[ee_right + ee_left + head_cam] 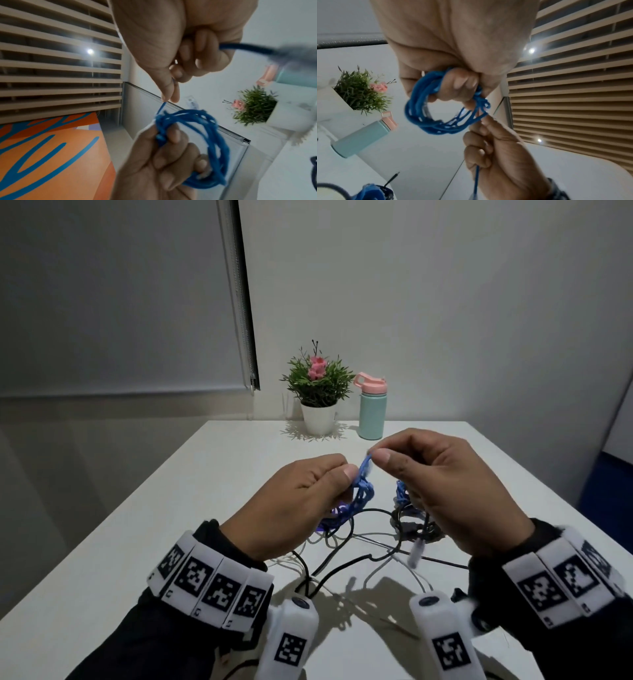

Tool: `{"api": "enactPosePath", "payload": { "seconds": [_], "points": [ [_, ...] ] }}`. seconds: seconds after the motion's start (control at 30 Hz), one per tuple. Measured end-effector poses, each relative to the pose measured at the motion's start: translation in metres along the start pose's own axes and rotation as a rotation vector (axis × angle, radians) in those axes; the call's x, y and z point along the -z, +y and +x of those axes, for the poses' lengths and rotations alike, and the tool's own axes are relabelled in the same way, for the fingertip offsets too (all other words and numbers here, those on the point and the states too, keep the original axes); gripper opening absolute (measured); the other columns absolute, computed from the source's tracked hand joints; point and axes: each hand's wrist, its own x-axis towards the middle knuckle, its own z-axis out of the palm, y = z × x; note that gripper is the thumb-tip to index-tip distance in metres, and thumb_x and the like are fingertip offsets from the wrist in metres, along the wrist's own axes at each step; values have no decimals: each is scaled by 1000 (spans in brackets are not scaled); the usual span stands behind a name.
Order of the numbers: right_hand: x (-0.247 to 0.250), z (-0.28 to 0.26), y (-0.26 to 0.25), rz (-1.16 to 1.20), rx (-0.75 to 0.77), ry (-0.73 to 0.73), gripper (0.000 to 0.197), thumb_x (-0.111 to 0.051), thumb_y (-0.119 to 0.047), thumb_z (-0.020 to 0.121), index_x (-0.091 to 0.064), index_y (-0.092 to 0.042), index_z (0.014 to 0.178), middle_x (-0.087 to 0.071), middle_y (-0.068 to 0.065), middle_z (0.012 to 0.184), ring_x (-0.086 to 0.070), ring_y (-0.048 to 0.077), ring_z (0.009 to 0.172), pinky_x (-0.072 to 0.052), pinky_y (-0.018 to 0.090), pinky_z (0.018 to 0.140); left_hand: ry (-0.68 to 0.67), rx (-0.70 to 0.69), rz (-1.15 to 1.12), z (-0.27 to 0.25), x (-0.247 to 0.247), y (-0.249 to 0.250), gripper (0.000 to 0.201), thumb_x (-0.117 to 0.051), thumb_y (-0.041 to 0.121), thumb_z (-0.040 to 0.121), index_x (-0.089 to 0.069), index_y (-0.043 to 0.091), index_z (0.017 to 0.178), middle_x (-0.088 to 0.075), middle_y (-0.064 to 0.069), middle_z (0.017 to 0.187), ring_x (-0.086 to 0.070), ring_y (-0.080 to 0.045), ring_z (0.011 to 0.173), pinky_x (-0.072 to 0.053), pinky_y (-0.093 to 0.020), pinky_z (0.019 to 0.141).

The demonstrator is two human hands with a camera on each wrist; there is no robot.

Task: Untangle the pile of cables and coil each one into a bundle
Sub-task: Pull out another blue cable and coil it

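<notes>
A blue cable [363,494], wound into a small coil [426,108], is held above the white table [164,525]. My left hand [342,478] grips the coil, its fingers curled through the loops [214,142]. To the right and slightly higher, my right hand [376,455] pinches a loose strand of the same cable between thumb and forefinger [169,94]. More of the blue cable runs through that hand's curled fingers and out to a blurred plug [248,49]. Black and white cables [370,546] lie tangled on the table under both hands.
A potted plant [318,392] and a mint bottle with a pink lid [371,409] stand at the table's far edge by the wall. A white connector [416,553] hangs blurred under my right hand. The table's left edge drops off beside my left forearm.
</notes>
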Motion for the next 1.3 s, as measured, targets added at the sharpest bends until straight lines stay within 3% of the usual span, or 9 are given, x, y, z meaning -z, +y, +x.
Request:
{"api": "enactPosePath", "payload": {
  "seconds": [0.1, 0.23, 0.4, 0.57, 0.8, 0.93, 1.1, 1.2, 1.3],
  "points": [
    [-1, 1, 10, 148, -154, -58, 18, -70, -29, 84, -73, -14, 92, -48, -12, 54, -26, 13, 47, -18, 26, 46, 8, 20, -286, -1, -6, 4, 36, -44, 29, 97, -48, 29, 61, -40, 13, 57, -29, -11, 54, -29, -27, 55],
    [-1, 4, 18, 323, -231, -65, 27, -68, -29, 85, -69, -17, 108, -47, -3, 64, -29, 6, 45, -28, 18, 42, -22, -1, -624, -1, -5, 6, 27, -53, 32, 84, -42, 21, 61, -26, 8, 54, -20, -14, 49, -32, -21, 52],
    [-10, 2, 26, 481, -352, -153, 12, -63, -23, 90, -71, -15, 90, -45, -3, 61, -27, 8, 46, -23, 18, 41, -15, -3, -920, -2, -12, 9, 24, -61, 32, 77, -53, 15, 62, -31, 8, 49, -26, -9, 41, -42, -22, 52],
    [-14, 4, 26, 784, -486, -123, 37, -44, -10, 99, -50, 7, 130, -50, 2, 62, -25, 10, 51, -20, 16, 37, -18, -26, -1122, -5, -16, 16, 30, -81, 33, 63, -58, 14, 60, -33, 1, 50, -20, -14, 44, -46, -21, 47],
    [-20, -3, 23, 399, -462, -270, 11, -55, -10, 97, -58, -1, 102, -47, 0, 58, -22, 11, 49, -13, 25, 48, 198, 29, -951, 2, -14, 12, 37, -62, 49, 84, -61, 18, 64, -39, 4, 56, -43, -10, 44, -51, -26, 55],
    [-18, -2, 26, 321, -407, -235, 28, -53, -17, 100, -53, 11, 98, -47, -1, 57, -26, 7, 43, -23, 19, 41, 248, -33, -629, 6, -12, 1, 40, -72, 69, 74, -67, 29, 77, -38, 7, 60, -39, -9, 52, -49, -26, 59],
    [-20, -3, 19, 177, -330, -207, 19, -53, -14, 100, -67, -11, 87, -65, 0, 73, -47, 11, 54, -38, 21, 50, 306, 7, -548, 10, -7, -10, 48, -68, 76, 72, -64, 28, 76, -51, 7, 62, -46, -9, 51, -45, -20, 51],
    [-17, -5, 6, -149, -51, 111, 12, -60, -21, 96, -68, -23, 105, -70, -8, 98, -64, 10, 86, -49, 20, 73, 391, 31, -448, 12, -7, -14, 46, -63, 76, 76, -61, 30, 74, -52, 12, 65, -44, -8, 49, -43, -24, 53],
    [-15, -12, -16, -278, 259, 140, 10, -65, -32, 91, -71, -25, 89, -66, -8, 77, -60, 8, 69, -45, 15, 60, 423, 47, -379, 13, -11, -17, 39, -58, 69, 85, -61, 30, 78, -55, 11, 67, -48, -7, 53, -44, -23, 54]
  ]
}}
